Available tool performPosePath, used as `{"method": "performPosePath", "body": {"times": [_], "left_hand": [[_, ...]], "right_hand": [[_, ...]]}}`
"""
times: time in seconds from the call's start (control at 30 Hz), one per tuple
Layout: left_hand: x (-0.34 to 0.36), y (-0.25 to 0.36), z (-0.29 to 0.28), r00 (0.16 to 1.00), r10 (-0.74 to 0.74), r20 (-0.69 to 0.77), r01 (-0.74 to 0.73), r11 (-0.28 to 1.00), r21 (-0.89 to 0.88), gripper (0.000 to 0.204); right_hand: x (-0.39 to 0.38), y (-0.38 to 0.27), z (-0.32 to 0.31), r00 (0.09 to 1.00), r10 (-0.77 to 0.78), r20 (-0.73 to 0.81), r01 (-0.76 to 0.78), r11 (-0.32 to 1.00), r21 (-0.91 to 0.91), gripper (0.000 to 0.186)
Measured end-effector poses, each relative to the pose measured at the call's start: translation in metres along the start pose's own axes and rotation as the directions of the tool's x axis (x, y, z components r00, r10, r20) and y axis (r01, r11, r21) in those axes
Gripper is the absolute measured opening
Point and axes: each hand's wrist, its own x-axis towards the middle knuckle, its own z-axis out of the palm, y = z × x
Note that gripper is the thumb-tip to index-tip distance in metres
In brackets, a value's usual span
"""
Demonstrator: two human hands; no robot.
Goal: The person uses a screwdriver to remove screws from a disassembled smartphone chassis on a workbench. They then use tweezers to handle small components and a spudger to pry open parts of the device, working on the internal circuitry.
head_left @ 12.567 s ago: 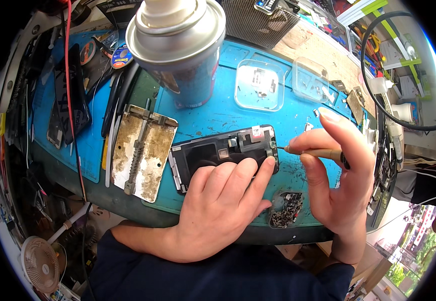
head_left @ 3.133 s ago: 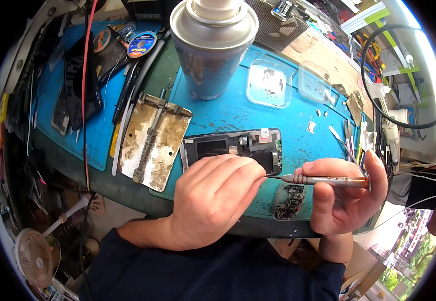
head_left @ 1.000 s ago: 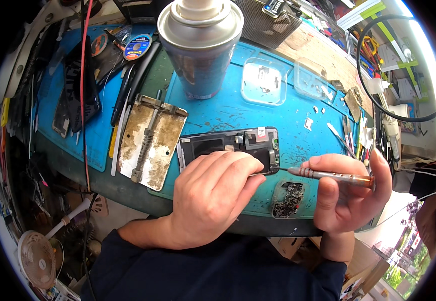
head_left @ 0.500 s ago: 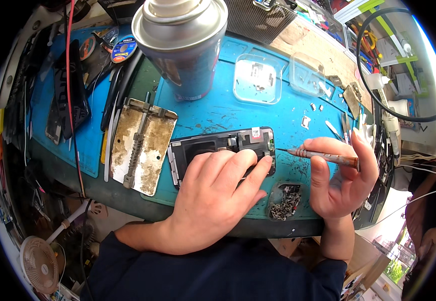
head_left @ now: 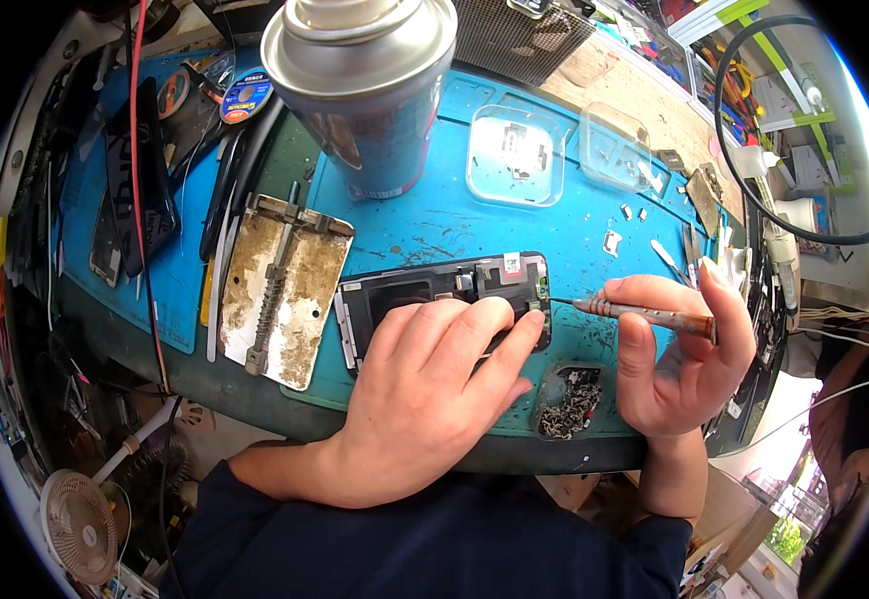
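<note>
An opened smartphone (head_left: 404, 275), its black inner frame face up, lies on the blue mat (head_left: 424, 225). My left hand (head_left: 434, 399) is laid over its near side and holds it down. The index finger reaches to the phone's right end, the other fingers are bent, and the thumb sits low beside the near edge. Between the thumb and fingers of my right hand (head_left: 684, 349) is a slim pen-shaped tool (head_left: 644, 314) with a worn brownish handle. Its thin dark tip points left, right at the phone's right end; whether it touches cannot be made out.
A large spray can (head_left: 369, 130) stands behind the phone. To the left lies a stained metal clamp fixture (head_left: 304, 285). Clear plastic boxes (head_left: 474, 185) with small parts are at the back. A small tray of screws (head_left: 569, 404) sits close to my right hand; tweezers (head_left: 692, 250) lie farther right.
The tool's tip has come right up to the phone's right end, where a small gap showed before. My left hand has stayed in place on the phone.
</note>
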Motion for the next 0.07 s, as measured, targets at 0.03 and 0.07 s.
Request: {"method": "performPosePath", "body": {"times": [0.03, 0.07], "left_hand": [[-0.0001, 0.0000, 0.0000, 1.000, 0.000, -0.001, 0.000, 1.000, 0.000, 0.063], [-0.0002, 0.0000, -0.0001, 1.000, -0.001, -0.002, 0.001, 1.000, 0.001, 0.063]], "right_hand": [[0.0002, 0.0004, -0.0008, 1.000, -0.009, 0.011, 0.009, 1.000, 0.000, 0.062], [0.0005, 0.0005, -0.0014, 1.000, -0.012, 0.021, 0.012, 1.000, 0.006, 0.062]]}}
